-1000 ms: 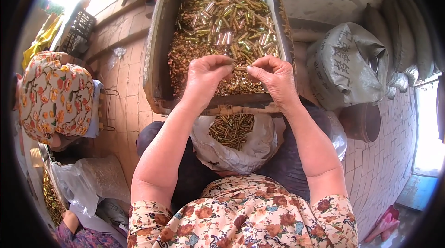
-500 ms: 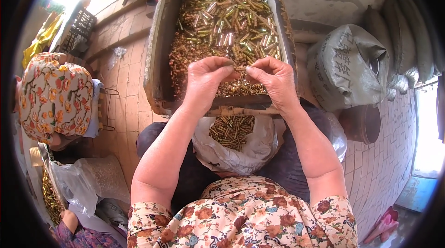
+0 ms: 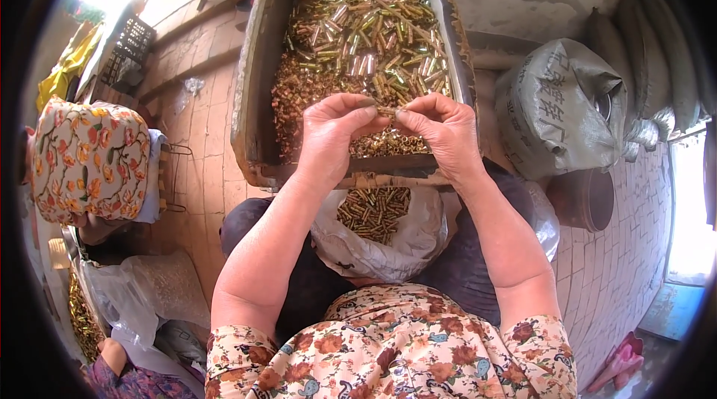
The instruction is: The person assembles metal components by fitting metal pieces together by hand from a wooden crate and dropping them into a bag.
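Note:
My left hand [image 3: 332, 134] and my right hand [image 3: 441, 130] meet fingertip to fingertip over the near end of a long wooden box [image 3: 250, 100]. Between them they pinch a small brass-coloured metal piece [image 3: 386, 111]. The box holds a heap of several brass and silver metal tubes [image 3: 358, 41]. Below my hands, on my lap, a white plastic bag [image 3: 418, 238] lies open with several sorted brass pieces [image 3: 373, 212] inside.
A grey woven sack [image 3: 556, 108] and a brown pot [image 3: 586, 201] stand on the tiled floor at my right. At my left sits a person in floral clothing [image 3: 89, 160], beside plastic bags [image 3: 142, 294] and a black crate [image 3: 127, 52].
Both hands have stayed together over the box's near end, only working the small piece between the fingertips. Nothing else has moved.

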A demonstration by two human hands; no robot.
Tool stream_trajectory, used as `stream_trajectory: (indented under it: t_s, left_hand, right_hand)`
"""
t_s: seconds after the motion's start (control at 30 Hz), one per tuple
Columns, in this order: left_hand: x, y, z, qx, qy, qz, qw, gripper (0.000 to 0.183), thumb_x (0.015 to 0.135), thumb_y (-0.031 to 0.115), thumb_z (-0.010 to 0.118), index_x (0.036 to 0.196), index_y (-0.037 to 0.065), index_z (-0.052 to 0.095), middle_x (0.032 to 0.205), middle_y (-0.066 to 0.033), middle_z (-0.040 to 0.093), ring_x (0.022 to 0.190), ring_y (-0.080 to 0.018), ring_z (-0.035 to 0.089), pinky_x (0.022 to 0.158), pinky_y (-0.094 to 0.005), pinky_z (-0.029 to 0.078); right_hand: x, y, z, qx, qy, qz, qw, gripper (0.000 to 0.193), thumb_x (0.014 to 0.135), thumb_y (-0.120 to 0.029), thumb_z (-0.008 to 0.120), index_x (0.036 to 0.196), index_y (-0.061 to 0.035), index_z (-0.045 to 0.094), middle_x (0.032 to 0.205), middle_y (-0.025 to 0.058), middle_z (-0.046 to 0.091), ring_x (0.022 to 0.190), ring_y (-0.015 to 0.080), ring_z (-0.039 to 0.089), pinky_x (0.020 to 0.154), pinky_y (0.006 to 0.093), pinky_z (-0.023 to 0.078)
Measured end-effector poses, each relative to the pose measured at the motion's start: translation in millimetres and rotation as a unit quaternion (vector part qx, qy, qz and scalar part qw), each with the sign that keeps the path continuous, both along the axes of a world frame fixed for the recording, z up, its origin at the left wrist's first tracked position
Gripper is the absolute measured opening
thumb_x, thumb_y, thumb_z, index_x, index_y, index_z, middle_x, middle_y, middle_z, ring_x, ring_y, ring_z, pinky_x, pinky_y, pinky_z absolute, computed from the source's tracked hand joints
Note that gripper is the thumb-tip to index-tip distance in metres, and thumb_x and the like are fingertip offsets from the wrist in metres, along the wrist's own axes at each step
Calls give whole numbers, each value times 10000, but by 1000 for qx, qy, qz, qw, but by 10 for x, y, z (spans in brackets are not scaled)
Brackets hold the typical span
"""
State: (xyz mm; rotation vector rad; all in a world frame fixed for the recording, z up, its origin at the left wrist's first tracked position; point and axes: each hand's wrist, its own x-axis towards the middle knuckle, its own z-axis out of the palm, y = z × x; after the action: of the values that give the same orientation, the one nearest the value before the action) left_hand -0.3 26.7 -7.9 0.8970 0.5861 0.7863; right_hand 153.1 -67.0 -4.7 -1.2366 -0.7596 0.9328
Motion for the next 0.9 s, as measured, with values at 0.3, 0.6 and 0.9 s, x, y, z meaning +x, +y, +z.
stream_trajectory:
  t_s: [0.3, 0.6, 0.9]
  left_hand:
    - [-2, 0, -10, -30, 8, -7, 1000, 89, 845, -38, 637, 933, -29, 648, 858, -120, 677, 753, -215, 696, 720, -318, 595]
    - [-61, 10, 42, -36, 44, -53, 997, 110, 837, -41, 646, 945, -49, 656, 859, -132, 683, 735, -233, 696, 703, -320, 595]
    - [-71, -115, 58, 62, 99, -42, 992, 105, 820, -30, 676, 925, -30, 686, 823, -112, 694, 711, -204, 695, 678, -293, 579]
  right_hand:
    - [-31, 1, -8, 19, -79, -22, 996, 55, 823, -31, 718, 855, -3, 683, 770, 35, 687, 689, 63, 625, 635, 199, 510]
    - [99, -20, -47, -21, 78, 55, 995, 72, 815, -4, 710, 872, 1, 666, 762, 78, 676, 696, 140, 664, 659, 250, 562]
    - [112, -51, -74, -47, 130, 70, 988, 71, 811, -14, 713, 856, -7, 659, 779, 78, 673, 702, 154, 667, 653, 279, 584]
